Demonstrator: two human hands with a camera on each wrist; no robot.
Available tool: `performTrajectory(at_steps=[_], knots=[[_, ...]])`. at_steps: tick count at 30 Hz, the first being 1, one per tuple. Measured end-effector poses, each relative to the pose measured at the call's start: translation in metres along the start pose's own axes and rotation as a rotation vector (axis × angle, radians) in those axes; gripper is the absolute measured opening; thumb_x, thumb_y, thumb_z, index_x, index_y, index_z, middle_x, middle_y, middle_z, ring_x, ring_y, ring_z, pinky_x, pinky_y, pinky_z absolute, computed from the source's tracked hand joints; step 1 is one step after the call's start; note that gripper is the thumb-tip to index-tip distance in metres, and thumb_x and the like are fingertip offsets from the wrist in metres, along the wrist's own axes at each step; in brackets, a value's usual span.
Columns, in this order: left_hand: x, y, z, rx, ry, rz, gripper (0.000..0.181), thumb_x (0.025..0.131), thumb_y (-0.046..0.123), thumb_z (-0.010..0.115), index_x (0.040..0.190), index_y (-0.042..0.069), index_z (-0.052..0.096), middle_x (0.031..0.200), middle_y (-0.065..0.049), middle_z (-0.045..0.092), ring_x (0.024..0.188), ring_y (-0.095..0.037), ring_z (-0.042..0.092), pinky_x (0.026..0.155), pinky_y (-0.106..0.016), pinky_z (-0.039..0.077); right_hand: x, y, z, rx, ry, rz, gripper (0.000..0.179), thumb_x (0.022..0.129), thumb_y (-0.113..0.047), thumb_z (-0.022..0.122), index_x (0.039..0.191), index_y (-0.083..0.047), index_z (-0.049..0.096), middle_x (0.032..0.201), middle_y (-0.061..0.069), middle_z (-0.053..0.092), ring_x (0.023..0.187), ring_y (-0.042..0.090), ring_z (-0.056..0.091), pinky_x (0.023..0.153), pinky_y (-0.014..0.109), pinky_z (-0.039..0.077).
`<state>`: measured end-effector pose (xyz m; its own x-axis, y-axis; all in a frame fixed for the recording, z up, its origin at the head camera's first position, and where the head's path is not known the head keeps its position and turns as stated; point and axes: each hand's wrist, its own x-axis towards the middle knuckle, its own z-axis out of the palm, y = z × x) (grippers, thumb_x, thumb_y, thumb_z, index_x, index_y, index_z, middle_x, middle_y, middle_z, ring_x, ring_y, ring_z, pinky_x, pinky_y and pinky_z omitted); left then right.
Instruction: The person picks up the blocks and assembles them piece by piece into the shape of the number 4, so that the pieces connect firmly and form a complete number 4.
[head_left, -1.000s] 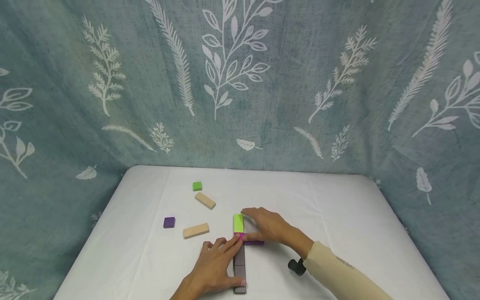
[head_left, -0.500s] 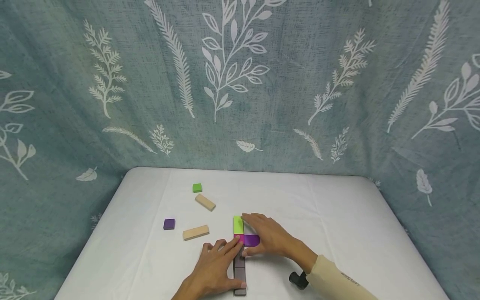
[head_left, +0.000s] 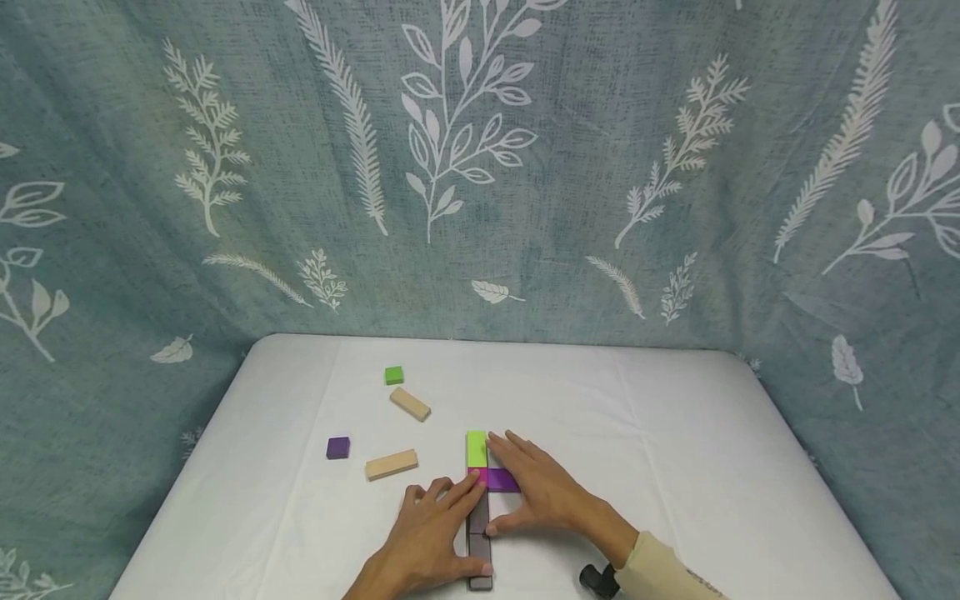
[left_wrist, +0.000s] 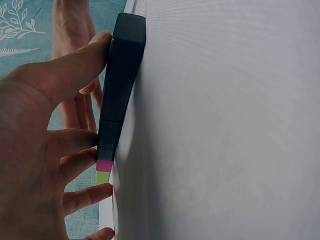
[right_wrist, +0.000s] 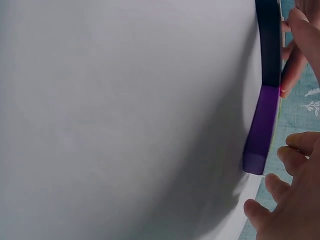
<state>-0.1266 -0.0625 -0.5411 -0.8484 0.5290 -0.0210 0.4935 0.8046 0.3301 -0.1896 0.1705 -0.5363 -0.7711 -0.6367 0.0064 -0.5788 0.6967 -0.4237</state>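
Dark grey blocks [head_left: 479,546] lie end to end in a row on the white cloth. A pink block [head_left: 483,481] and a lime green block [head_left: 476,448] continue it at the far end. From the pink block's right side a purple block [head_left: 502,480] sticks out. My left hand [head_left: 431,533] spans the row from the left, thumb near its close end and index fingertip on the pink block. My right hand [head_left: 551,492] is spread over the row's right side, fingertips beside the lime green block and thumb at the dark blocks. Its palm partly hides the purple block.
To the left lie two plain wooden blocks, a nearer one [head_left: 392,465] and a farther one [head_left: 410,404]. A small purple block [head_left: 338,448] and a small green block [head_left: 393,376] are also there. A patterned curtain [head_left: 450,275] hangs behind the table.
My right hand has come off the purple block, uncovering more of it, and slid toward me with its thumb down along the dark blocks. The left hand stays where it was.
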Motion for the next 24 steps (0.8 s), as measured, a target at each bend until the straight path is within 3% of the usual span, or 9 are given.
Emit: performTrajectory(at_steps=[10,24], knots=[[0.000,0.000,0.000,0.000,-0.001,0.004,0.106,0.076,0.081,0.063,0.158,0.020,0.038,0.162,0.002,0.036,0.136,-0.030,0.043,0.099,-0.057,0.036,-0.001,0.001,0.010,-0.029,0.036,-0.036,0.122,0.073,-0.080,0.069,0.160,-0.007,0.026,0.166,0.007,0.026,0.151,0.035,0.021,0.118,0.055,0.022],[-0.001,0.000,0.000,0.003,0.005,0.008,0.106,0.076,0.082,0.062,0.158,0.019,0.037,0.162,0.002,0.036,0.137,-0.030,0.043,0.099,-0.056,0.036,0.001,-0.001,0.013,-0.034,-0.002,-0.052,0.121,0.074,-0.081,0.067,0.160,-0.008,0.026,0.167,0.007,0.024,0.152,0.037,0.017,0.118,0.058,0.018]])
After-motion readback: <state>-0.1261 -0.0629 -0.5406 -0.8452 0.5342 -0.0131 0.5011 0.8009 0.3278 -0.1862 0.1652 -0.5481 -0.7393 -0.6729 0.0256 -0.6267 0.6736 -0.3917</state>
